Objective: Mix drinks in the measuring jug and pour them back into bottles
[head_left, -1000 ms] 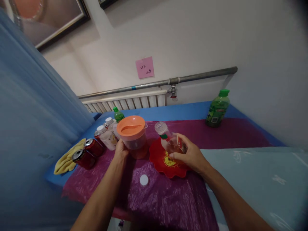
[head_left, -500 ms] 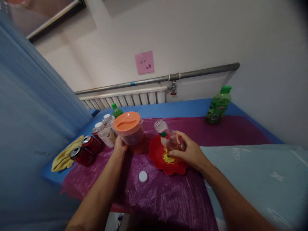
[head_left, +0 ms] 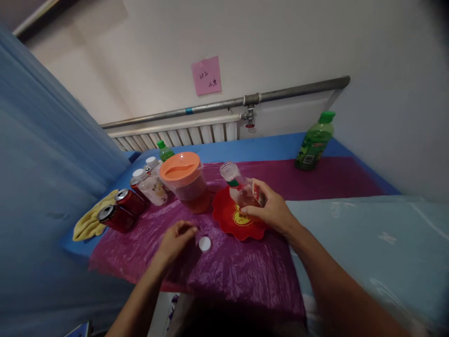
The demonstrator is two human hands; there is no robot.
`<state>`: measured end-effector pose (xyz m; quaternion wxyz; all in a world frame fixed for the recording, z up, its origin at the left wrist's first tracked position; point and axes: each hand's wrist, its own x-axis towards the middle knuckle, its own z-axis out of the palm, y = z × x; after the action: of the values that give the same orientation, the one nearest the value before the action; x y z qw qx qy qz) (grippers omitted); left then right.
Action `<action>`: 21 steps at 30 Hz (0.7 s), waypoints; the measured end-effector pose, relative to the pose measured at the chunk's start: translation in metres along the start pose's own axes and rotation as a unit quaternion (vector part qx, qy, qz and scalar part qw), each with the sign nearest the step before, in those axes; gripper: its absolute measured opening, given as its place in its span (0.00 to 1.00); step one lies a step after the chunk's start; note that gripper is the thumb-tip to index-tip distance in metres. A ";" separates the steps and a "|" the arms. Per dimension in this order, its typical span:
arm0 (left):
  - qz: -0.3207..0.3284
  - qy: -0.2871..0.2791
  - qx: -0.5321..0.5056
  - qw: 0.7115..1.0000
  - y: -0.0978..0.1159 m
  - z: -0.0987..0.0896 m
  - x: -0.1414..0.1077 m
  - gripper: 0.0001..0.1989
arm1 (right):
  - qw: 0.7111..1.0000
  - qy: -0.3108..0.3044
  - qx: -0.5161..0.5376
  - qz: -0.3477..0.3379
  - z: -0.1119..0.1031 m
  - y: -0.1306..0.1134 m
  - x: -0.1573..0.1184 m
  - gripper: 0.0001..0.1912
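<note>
My right hand (head_left: 271,206) is wrapped round a clear, uncapped bottle (head_left: 233,177) with a red and green label, tilted over a red scalloped plate (head_left: 228,222). Left of the plate stands a clear pitcher (head_left: 191,189) with an orange lid and reddish liquid low inside. My left hand (head_left: 178,238) is in the air in front of the pitcher, fingers curled but apart, with nothing in them. Just right of its fingertips a round white cap (head_left: 205,244) lies on the purple plastic sheet (head_left: 242,267).
Two red cans (head_left: 115,218), white-capped bottles (head_left: 153,188), a small green bottle (head_left: 164,150) and a yellow cloth (head_left: 89,222) are at the left. A large green bottle (head_left: 315,142) stands back right. A light blue cloth (head_left: 351,234) covers the right side.
My left hand has let go of the pitcher and moved down and right, towards the white cap. My right hand still holds the bottle. The whole view has shifted slightly.
</note>
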<state>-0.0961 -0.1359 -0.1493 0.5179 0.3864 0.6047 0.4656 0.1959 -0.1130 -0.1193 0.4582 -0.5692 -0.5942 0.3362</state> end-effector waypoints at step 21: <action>0.145 -0.069 -0.041 0.986 0.102 0.064 -0.024 0.23 | 0.999 -0.034 0.024 -0.013 0.004 -0.014 -0.008 0.40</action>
<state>-0.0310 -0.1213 -0.0468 0.5008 0.4798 0.4854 0.5323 0.1863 -0.1217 -0.1089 0.4554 -0.5384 -0.6090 0.3631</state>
